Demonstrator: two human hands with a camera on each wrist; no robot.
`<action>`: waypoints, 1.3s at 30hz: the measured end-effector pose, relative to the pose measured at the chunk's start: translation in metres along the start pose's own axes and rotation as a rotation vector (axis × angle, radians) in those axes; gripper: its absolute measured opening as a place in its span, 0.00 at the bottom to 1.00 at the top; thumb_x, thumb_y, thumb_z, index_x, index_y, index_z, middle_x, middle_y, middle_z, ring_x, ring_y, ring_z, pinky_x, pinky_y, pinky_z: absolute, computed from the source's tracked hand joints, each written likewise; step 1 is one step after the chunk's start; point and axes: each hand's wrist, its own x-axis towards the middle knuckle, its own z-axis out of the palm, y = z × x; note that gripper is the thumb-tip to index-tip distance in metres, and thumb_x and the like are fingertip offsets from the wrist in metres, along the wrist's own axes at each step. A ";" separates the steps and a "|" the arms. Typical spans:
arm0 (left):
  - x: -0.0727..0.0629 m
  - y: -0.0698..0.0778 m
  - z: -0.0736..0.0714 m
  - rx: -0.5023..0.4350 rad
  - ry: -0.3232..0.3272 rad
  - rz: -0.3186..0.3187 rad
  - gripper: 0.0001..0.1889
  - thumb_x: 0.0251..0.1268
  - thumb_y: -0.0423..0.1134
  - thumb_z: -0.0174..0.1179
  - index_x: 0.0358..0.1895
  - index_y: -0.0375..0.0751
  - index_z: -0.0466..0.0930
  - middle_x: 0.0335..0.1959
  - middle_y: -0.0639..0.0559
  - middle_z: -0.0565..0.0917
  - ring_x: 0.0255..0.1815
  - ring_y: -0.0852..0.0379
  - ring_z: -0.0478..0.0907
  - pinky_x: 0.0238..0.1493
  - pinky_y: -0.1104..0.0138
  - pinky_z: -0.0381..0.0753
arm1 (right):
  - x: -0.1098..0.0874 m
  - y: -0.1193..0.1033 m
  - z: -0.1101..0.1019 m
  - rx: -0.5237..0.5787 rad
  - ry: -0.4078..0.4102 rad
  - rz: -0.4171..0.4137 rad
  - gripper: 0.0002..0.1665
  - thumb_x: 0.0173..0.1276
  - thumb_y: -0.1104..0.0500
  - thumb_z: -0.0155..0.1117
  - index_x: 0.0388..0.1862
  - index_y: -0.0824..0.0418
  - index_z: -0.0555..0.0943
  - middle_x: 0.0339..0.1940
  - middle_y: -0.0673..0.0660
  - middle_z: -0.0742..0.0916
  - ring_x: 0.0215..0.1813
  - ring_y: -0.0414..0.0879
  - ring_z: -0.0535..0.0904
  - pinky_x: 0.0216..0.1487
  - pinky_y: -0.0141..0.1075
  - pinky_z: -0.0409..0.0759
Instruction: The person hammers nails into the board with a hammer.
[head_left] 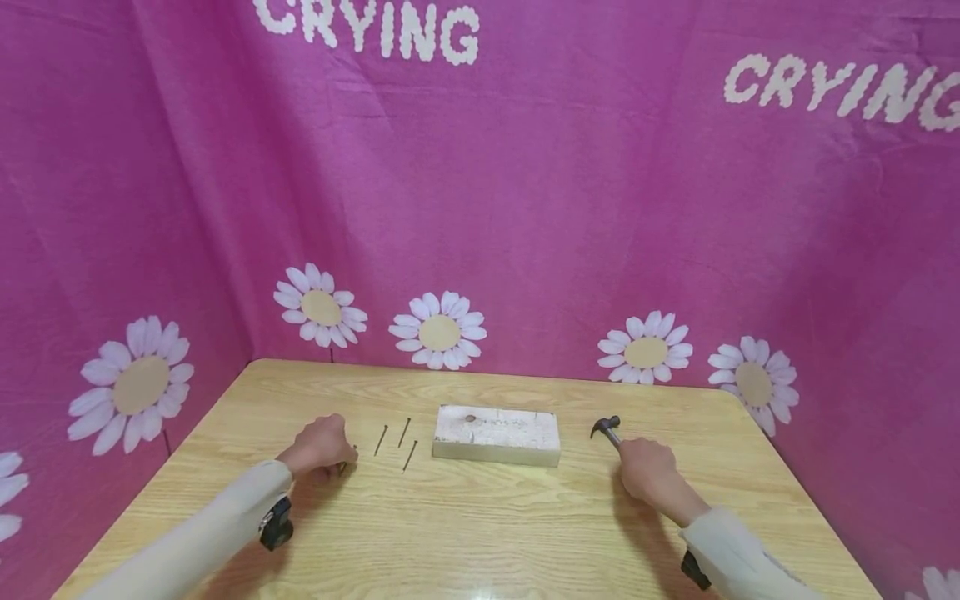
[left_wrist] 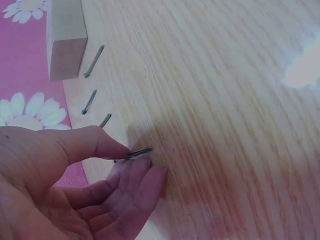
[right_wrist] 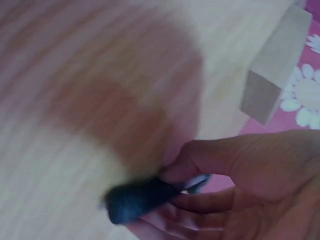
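Between thumb and fingertips my left hand (head_left: 321, 443) pinches a nail (left_wrist: 140, 153), low over the left part of the table. Three more nails (head_left: 405, 433) lie on the wood just right of that hand. At the right, my right hand (head_left: 651, 468) grips a claw hammer (head_left: 606, 426) by its handle. The head of the hammer points away from me. In the right wrist view the black end of the handle (right_wrist: 137, 201) sticks out from between thumb and fingers. A pale wooden block (head_left: 497, 435) lies flat between the two hands.
The light wood-grain table (head_left: 480, 525) backs onto a pink curtain (head_left: 525, 208) printed with daisies. More of this cloth hangs along the left and right sides. Dark wrist devices (head_left: 277, 525) sit at both sleeves.
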 end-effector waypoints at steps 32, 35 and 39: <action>0.036 0.043 0.008 -0.516 0.049 0.370 0.05 0.72 0.31 0.65 0.45 0.32 0.87 0.41 0.43 0.89 0.40 0.51 0.86 0.47 0.54 0.89 | 0.006 0.050 -0.017 0.073 0.266 -0.085 0.08 0.61 0.78 0.67 0.32 0.72 0.76 0.26 0.65 0.80 0.30 0.61 0.80 0.29 0.55 0.82; 0.043 0.059 0.015 -0.533 0.067 0.404 0.05 0.72 0.31 0.65 0.45 0.33 0.87 0.42 0.43 0.89 0.44 0.52 0.85 0.47 0.59 0.87 | 0.010 0.051 -0.025 -0.014 0.284 -0.032 0.04 0.63 0.76 0.64 0.31 0.71 0.79 0.28 0.66 0.83 0.35 0.64 0.80 0.35 0.59 0.80; 0.049 0.083 0.027 -0.574 0.072 0.430 0.07 0.72 0.32 0.66 0.47 0.33 0.88 0.44 0.44 0.90 0.47 0.51 0.85 0.49 0.62 0.85 | 0.013 0.052 -0.028 -0.010 0.248 0.023 0.06 0.64 0.77 0.57 0.31 0.72 0.80 0.30 0.69 0.83 0.40 0.68 0.79 0.40 0.64 0.77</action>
